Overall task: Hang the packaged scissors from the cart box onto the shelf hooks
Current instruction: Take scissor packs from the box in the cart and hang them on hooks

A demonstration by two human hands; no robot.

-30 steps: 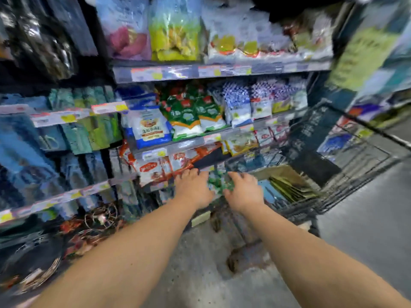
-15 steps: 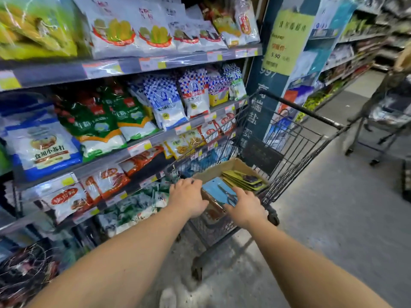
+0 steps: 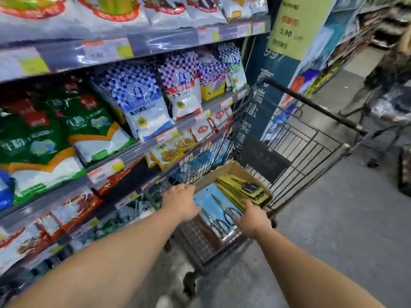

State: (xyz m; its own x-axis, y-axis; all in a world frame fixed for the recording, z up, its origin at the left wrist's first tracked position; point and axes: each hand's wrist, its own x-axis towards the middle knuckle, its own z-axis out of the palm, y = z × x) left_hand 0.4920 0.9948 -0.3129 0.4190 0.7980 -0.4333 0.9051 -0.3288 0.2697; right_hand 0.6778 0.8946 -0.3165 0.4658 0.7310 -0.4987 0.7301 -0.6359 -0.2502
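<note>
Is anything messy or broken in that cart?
Nothing looks broken or spilled. In the cardboard box in the cart, the yellow scissor packs lie fanned out, not squared up, and the blue scissor packs lean toward the near end. The left hand and right hand reach into them.
</note>
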